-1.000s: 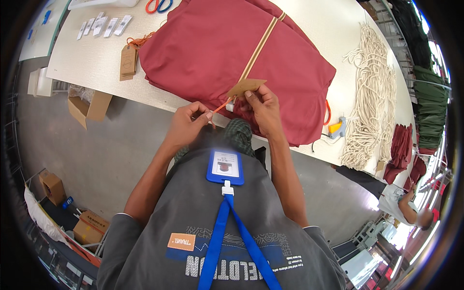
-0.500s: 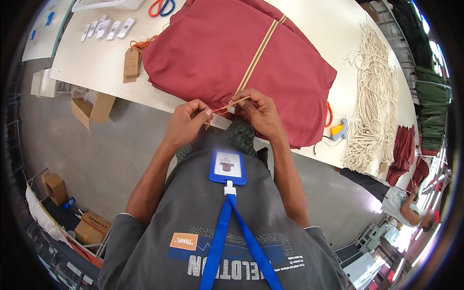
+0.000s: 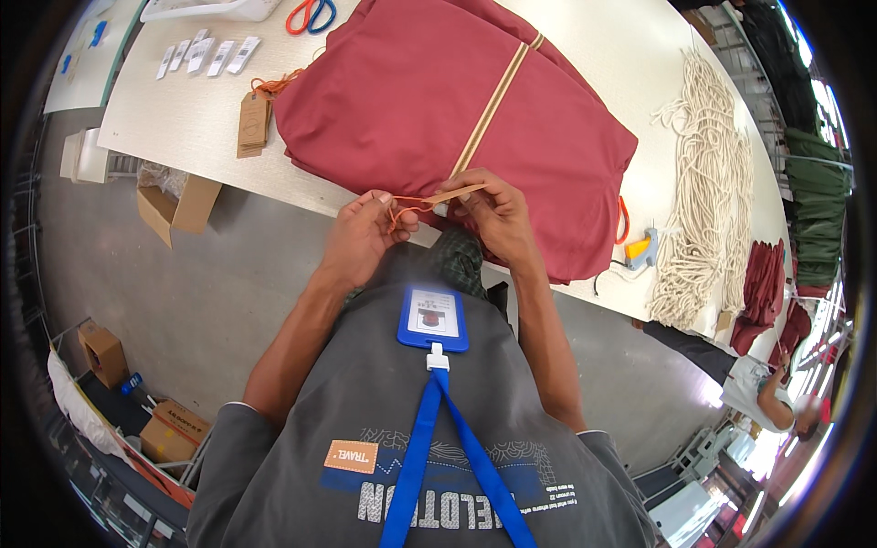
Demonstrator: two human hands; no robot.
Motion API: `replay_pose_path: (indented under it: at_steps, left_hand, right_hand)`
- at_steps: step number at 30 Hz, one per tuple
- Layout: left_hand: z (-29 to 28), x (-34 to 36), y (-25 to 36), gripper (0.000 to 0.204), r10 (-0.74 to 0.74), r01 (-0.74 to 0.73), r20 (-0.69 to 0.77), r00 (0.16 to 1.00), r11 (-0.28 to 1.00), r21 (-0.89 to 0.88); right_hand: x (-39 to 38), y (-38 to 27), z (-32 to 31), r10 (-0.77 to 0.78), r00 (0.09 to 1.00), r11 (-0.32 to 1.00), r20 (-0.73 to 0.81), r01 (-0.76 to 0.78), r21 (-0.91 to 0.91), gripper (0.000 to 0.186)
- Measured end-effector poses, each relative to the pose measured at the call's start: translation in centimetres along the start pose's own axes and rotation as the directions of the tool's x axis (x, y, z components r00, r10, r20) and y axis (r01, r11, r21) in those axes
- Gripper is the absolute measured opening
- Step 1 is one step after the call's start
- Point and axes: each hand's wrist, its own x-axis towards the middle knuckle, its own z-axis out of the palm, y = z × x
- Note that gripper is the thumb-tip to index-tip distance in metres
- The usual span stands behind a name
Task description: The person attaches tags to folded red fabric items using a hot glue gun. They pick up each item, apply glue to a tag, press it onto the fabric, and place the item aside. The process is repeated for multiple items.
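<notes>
Left hand (image 3: 364,239): pinched on orange string (image 3: 411,198) | right hand (image 3: 501,217): clamped on brown tag (image 3: 461,193) | red cloth (image 3: 411,105): folded on table (image 3: 196,114)

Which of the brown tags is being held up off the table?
The single tag pinched in the right hand; the other tags lie stacked on the table, left of the red fabric.

White tray (image 3: 208,12) gets chopped by the top edge — kraft hang tag (image 3: 459,193) in the right hand (image 3: 499,216) is too edge-on to read, co-worker's head (image 3: 807,413) is all blur.
</notes>
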Motion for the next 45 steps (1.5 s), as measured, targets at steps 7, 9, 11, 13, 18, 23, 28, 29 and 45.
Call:
replay_pose_path:
  at_steps: [7, 9, 11, 13, 18, 23, 28, 29, 45]
  left_hand:
    - [-0.4, 0.2, -0.1, 0.023, 0.022, -0.016, -0.072, 0.997, 0.997, 0.076]
    - [0.1, 0.0, -0.1, 0.023, 0.072, -0.068, -0.064, 0.995, 0.995, 0.069]
    - [0.6, 0.0, -0.1, 0.026, 0.102, -0.095, -0.051, 0.993, 0.987, 0.133]
    - [0.7, 0.1, 0.1, 0.029, 0.112, -0.11, -0.02, 0.993, 0.988, 0.108]
    - [-0.1, 0.3, 0.7, 0.034, 0.078, -0.07, 0.071, 0.994, 0.991, -0.116]
    - [-0.1, 0.2, 1.0, 0.022, 0.209, -0.208, 0.041, 0.977, 0.978, -0.026]
    - [0.6, 0.6, 2.0, 0.012, 0.37, -0.333, -0.096, 0.924, 0.902, 0.273]
    - [0.9, 0.6, 2.2, 0.011, 0.416, -0.346, -0.122, 0.901, 0.86, 0.376]
    - [3.7, -0.2, 4.1, 0.021, 0.552, -0.625, 0.417, 0.722, 0.262, 0.736]
  right_hand:
    - [-0.1, 0.1, 0.0, 0.039, 0.999, 0.999, 0.001, -0.039, 0.014, 0.014]
    - [0.1, 0.4, 0.4, 0.02, 1.0, 0.996, -0.02, -0.022, -0.09, 0.015]
    - [0.1, 0.5, 0.7, -0.045, 0.998, 0.986, -0.032, 0.04, -0.162, 0.014]
    - [0.2, 0.6, 1.0, -0.102, 0.994, 0.967, -0.034, 0.091, -0.239, 0.013]
    - [0.2, 0.1, 2.0, -0.261, 0.964, 0.854, -0.043, 0.21, -0.475, 0.015]
    - [0.0, -0.8, 2.7, -0.315, 0.948, 0.763, -0.049, 0.223, -0.607, 0.015]
    - [-0.1, -1.1, 3.0, -0.286, 0.956, 0.709, -0.066, 0.165, -0.686, 0.014]
    - [-0.1, -1.0, 3.1, -0.292, 0.954, 0.707, -0.069, 0.166, -0.688, 0.015]
    - [-0.4, -0.3, 1.8, -0.202, 0.979, 0.864, -0.031, 0.163, -0.477, 0.025]
